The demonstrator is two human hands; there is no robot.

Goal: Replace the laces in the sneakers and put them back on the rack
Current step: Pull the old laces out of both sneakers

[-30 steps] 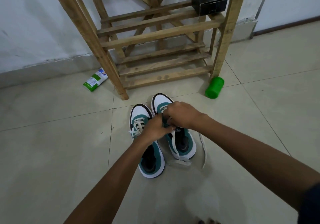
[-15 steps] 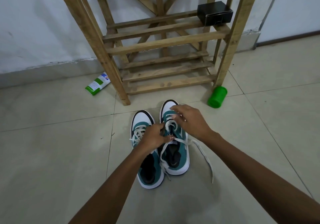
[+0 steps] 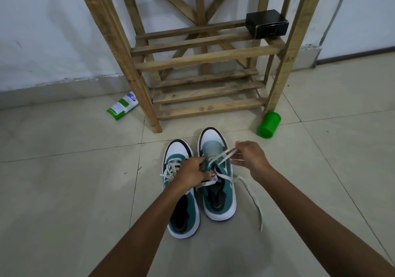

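Two teal-and-white sneakers stand side by side on the tiled floor, toes toward the wooden rack [image 3: 205,58]. The left sneaker [image 3: 183,212] is laced. On the right sneaker [image 3: 218,193] the white lace [image 3: 251,197] is loose, one end trailing over the floor to the right. My left hand [image 3: 191,173] grips the right sneaker at its tongue and eyelets. My right hand [image 3: 249,157] pinches a stretch of the lace and holds it taut, out to the right above the shoe's front.
A black box [image 3: 267,23] sits on the rack's upper shelf at the right. A green cylinder [image 3: 268,124] lies by the rack's right leg, and a green-and-white tube [image 3: 122,106] lies by its left leg. A white wall stands behind.
My right hand has moved right, away from the shoe's eyelets, drawing the lace out. My left hand stays on the right sneaker. The view has shifted, so the shoes sit lower in the frame.
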